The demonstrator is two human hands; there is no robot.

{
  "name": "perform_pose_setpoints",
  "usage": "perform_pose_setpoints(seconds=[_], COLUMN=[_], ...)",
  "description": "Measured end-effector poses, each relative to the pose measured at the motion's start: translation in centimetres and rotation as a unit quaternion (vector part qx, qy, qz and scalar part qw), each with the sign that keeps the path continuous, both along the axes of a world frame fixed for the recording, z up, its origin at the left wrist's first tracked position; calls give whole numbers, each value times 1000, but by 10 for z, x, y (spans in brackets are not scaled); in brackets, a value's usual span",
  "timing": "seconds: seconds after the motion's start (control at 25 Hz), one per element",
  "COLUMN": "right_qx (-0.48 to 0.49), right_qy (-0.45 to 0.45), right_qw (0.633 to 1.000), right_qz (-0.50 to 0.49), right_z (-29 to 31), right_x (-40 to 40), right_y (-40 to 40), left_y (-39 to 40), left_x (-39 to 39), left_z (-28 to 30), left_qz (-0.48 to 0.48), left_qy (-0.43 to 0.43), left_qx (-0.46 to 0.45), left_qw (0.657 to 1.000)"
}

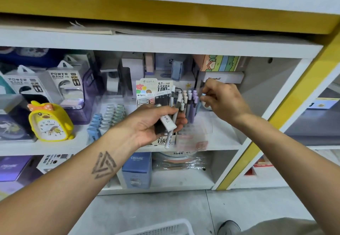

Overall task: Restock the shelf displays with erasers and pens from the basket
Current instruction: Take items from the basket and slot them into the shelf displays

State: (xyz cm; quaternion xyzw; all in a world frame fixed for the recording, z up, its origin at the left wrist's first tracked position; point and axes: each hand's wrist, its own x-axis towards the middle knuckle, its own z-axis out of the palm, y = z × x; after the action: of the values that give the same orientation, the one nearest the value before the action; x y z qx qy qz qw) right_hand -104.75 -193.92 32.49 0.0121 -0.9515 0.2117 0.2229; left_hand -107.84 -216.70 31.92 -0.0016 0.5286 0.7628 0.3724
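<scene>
While your left hand (pixel 152 122) grips a bundle of pens (pixel 170 122) at frame centre, your right hand (pixel 223 100), fingers curled, pinches something small and blurred just right of the pen display (pixel 189 102). Restocking looks midway; the basket (pixel 165 228) sits at the bottom edge.

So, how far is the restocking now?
Partly done, it seems. The pen display on the shelf already holds a row of pens. In hand: the left hand grips a bunch of pens and flat packs; the right hand reaches beside the display, fingers curled on something too blurred to name. Left: that bunch, plus whatever remains in the basket, contents unseen.
</scene>
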Motion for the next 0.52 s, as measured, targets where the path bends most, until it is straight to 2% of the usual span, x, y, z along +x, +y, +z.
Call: perform_pose_setpoints(seconds=[0.2, 0.36, 0.44, 0.48, 0.52], right_qx=[91, 152, 101, 17, -106], right_qy=[8, -79, -55, -37, -42], right_qw=[995, 983, 991, 997, 992], right_qz=[-49, -60, -62, -63, -49], right_z=[0, -2, 1, 6, 12], right_x=[-4, -7, -8, -7, -5], right_y=[0, -3, -10, -15, -22], left_y=[-1, -3, -6, -7, -8], left_x=[4, 10, 12, 12, 13], left_z=[0, 3, 4, 5, 4], left_qz=[-16, -30, -33, -31, -29], left_qy=[4, 7, 12, 15, 19], left_qx=[-3, 4, 4, 4, 4], left_qw=[1000, 1000, 999, 999, 999])
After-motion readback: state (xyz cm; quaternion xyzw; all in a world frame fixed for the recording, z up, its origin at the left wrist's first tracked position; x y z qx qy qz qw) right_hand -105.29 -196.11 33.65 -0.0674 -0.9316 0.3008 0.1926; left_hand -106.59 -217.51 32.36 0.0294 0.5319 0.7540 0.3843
